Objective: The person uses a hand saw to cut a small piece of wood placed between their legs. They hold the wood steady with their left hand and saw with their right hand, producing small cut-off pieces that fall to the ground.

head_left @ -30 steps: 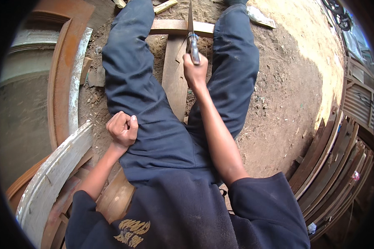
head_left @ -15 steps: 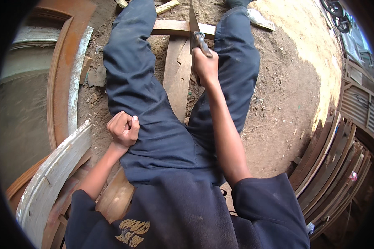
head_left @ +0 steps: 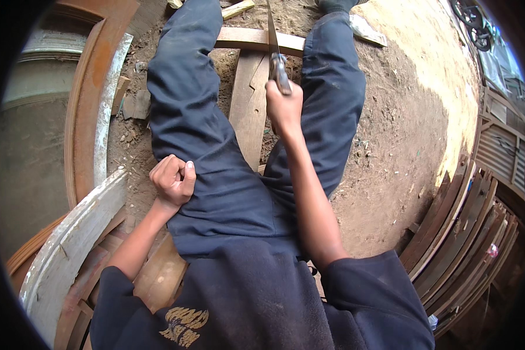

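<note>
My right hand (head_left: pixel 285 107) grips the dark handle of a handsaw (head_left: pixel 273 36), its blade pointing away from me. The blade crosses a pale wooden crosspiece (head_left: pixel 239 39) that lies between my lower legs; whether the teeth have cut into it I cannot tell. Under the crosspiece a longer board (head_left: pixel 249 105), with a dark zigzag mark, runs back toward my lap. My left hand (head_left: pixel 173 179) is closed in a loose fist and rests against my left thigh, with nothing visible in it.
A brown wooden frame (head_left: pixel 86 111) stands on the left, beside white-painted planks (head_left: pixel 79 230). Stacked dark boards (head_left: pixel 464 233) lie at the lower right. Wood scraps (head_left: pixel 136 105) and a whitish packet (head_left: pixel 367 30) are on the dirt floor (head_left: pixel 396 116). A motorbike wheel (head_left: pixel 478 35) shows far right.
The saw and my right hand have shifted slightly toward me, and my right elbow has drawn back a little. My left hand stays on my thigh.
</note>
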`<move>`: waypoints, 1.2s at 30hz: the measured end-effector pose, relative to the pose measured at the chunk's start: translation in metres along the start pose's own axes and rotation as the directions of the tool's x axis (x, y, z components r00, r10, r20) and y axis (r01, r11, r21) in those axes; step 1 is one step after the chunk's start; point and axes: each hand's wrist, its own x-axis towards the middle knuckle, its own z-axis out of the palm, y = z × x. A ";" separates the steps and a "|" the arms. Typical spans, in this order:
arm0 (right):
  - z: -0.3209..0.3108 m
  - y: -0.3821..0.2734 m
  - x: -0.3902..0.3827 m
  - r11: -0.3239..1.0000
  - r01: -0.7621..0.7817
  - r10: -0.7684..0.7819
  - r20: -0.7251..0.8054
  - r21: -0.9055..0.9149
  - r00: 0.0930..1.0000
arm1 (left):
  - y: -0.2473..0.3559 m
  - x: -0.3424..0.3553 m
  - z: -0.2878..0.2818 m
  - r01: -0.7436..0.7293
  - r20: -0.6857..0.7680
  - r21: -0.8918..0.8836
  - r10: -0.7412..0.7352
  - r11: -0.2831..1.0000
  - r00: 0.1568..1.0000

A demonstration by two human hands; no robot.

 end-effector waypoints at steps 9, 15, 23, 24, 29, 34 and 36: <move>-0.002 0.009 -0.065 0.999 0.046 -0.046 -0.001 -0.026 0.999 | -0.001 -0.003 0.003 0.022 -0.031 0.022 -0.021 1.000 0.999; 0.014 0.008 -0.014 0.998 0.042 -0.039 -0.055 0.051 0.998 | 0.001 -0.001 -0.002 0.009 0.012 0.010 -0.009 1.000 1.000; 0.006 0.016 -0.049 0.998 0.045 -0.045 -0.013 0.040 0.999 | -0.001 -0.003 0.002 0.008 -0.029 0.026 -0.007 1.000 1.000; -0.005 0.017 -0.074 1.000 0.009 -0.009 0.000 -0.026 1.000 | 0.000 -0.003 0.002 0.019 -0.019 0.017 -0.019 1.000 1.000; -0.010 0.019 -0.043 0.998 0.055 -0.054 0.030 -0.027 0.998 | 0.001 -0.005 0.001 0.020 -0.019 0.011 -0.020 1.000 1.000; 0.017 -0.006 0.045 0.992 0.100 -0.104 -0.053 -0.071 0.993 | 0.005 0.006 0.001 -0.012 0.008 0.022 0.012 1.000 1.000; 0.013 0.001 0.025 0.994 0.102 -0.103 -0.025 -0.045 0.994 | 0.004 0.003 0.003 -0.004 -0.017 0.029 0.005 1.000 1.000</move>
